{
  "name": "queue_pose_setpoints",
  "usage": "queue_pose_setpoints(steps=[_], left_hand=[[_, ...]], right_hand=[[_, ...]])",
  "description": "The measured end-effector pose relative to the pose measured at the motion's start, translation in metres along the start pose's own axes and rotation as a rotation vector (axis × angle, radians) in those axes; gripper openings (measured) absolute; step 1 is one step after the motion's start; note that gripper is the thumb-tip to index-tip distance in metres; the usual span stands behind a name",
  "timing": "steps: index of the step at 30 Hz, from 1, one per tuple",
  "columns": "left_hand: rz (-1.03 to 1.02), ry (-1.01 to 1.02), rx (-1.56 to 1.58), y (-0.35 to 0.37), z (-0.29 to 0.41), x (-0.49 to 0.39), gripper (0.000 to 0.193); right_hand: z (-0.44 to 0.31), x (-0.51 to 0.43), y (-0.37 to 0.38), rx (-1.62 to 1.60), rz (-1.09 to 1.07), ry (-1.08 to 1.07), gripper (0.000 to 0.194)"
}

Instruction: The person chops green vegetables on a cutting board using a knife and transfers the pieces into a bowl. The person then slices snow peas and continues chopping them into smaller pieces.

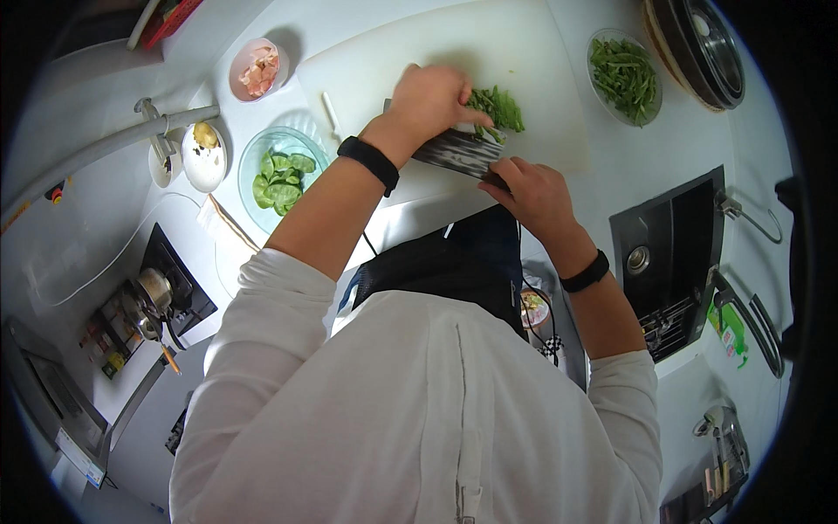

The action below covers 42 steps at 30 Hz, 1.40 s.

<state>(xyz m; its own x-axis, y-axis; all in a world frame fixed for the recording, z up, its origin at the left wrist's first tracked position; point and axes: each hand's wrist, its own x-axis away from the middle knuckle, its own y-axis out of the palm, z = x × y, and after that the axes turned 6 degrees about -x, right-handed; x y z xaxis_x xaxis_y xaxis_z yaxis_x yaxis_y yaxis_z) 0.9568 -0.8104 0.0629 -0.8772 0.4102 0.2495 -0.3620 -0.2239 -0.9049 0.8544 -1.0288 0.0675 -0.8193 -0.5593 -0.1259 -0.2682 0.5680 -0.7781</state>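
Note:
My right hand [533, 196] grips the handle of a cleaver [458, 154] whose blade has a dark, streaked pattern. The blade slants up and left above the white cutting board [419, 46]. Reaching over the blade, my left hand [435, 98] has its thumb and fingertips at a small pile of cut green vegetable [504, 110]. Whether the fingers pinch any pieces is hidden. Some green bits lie against the blade near the thumb. A slim white-handled tool [330, 116] lies at the board's left side.
Left of the board are a pink bowl of raw meat pieces [258, 71], a glass bowl of green slices [283, 180] and a white dish [204, 157]. A bowl of cut greens [625, 78] and a black sink [668, 262] are right. A pot [154, 289] stands by the stove.

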Motion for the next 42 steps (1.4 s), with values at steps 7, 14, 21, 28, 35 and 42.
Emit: queue_pose_setpoints(steps=[7,14,21,28,35,42], left_hand=[[0.026,-0.041,-0.118,0.009,0.009,-0.013,0.058],[0.043,-0.097,-0.044,-0.020,-0.023,0.013,0.059],[0.077,-0.180,-0.129,-0.011,-0.016,0.007,0.061],[-0.072,-0.001,-0.085,-0.013,0.003,0.006,0.056],[0.061,0.042,-0.002,0.000,0.030,-0.003,0.050],[0.196,-0.108,-0.069,0.007,0.032,-0.014,0.034]], right_hand=[[-0.001,0.002,-0.003,0.021,-0.074,0.030,0.029],[-0.001,0.004,-0.010,0.029,-0.027,0.021,0.031],[-0.003,0.006,-0.013,0.057,-0.029,0.014,0.030],[0.001,0.009,-0.015,0.050,-0.027,0.058,0.027],[0.001,0.005,-0.018,0.091,0.004,0.001,0.030],[0.002,0.002,-0.017,0.100,-0.019,-0.020,0.028]])
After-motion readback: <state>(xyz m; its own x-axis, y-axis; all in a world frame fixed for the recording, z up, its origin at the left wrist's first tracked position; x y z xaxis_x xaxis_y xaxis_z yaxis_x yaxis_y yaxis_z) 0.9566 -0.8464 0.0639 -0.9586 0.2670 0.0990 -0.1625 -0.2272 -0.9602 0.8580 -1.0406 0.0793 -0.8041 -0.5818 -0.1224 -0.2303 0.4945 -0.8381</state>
